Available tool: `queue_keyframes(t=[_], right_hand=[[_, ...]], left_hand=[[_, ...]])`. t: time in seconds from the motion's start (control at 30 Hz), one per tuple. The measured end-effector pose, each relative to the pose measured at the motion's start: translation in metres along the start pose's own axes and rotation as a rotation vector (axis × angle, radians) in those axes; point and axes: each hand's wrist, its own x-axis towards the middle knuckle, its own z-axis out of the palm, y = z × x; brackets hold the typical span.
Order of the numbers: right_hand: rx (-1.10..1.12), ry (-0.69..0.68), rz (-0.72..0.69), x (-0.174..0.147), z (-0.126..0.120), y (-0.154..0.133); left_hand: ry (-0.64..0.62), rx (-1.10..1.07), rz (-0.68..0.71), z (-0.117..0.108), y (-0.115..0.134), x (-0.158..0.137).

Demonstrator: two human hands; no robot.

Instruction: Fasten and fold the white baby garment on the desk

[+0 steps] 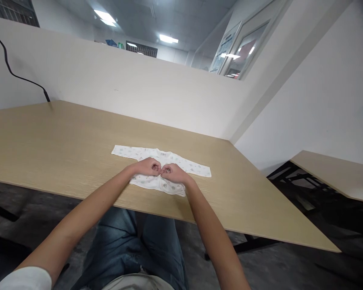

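A small white long-sleeved baby shirt with a faint print lies flat on the table, its neckline away from me and its sleeves spread to both sides. My left hand is closed in a pinch at the middle of the shirt's front. Right beside it, my right hand pinches the front opening too, fingertips nearly touching the left ones. Between the fingers, the bit of cloth or fastener is too small to make out. Both hands cover part of the shirt's chest.
The light wood table ends at a white partition at the back. A black cable hangs down the partition at the left. Another table stands at the right, beyond a gap. My legs are below the front edge.
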Motion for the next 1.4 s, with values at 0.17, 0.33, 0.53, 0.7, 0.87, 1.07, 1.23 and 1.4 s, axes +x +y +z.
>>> queue_keyframes(t=[0.17, 0.33, 0.53, 0.7, 0.87, 1.07, 1.23, 1.4], right_hand=[[-0.002, -0.004, 0.001, -0.001, -0.001, -0.003], [0.004, -0.001, -0.003, -0.001, -0.002, -0.002], [0.023, 0.002, -0.006, -0.002, -0.003, -0.005], [0.013, 0.028, -0.007, -0.003, -0.003, -0.006], [-0.019, 0.058, -0.01, -0.002, -0.001, -0.004], [-0.001, 0.029, 0.004, -0.002, -0.001, -0.003], [-0.007, 0.0, -0.032, -0.001, -0.002, -0.003], [-0.013, 0.006, -0.042, -0.001, -0.003, -0.004]], left_hand=[[-0.014, 0.024, -0.013, -0.001, 0.003, 0.0], [-0.001, 0.126, 0.028, -0.001, 0.002, 0.001], [0.034, 0.211, 0.037, 0.0, -0.004, 0.001], [0.002, 0.168, 0.05, 0.0, -0.006, 0.001], [0.003, 0.146, 0.023, -0.002, -0.002, 0.002], [-0.001, 0.114, 0.038, -0.001, 0.0, 0.002], [0.006, 0.081, 0.048, -0.001, -0.004, 0.003], [-0.008, 0.122, 0.059, -0.001, -0.009, 0.004]])
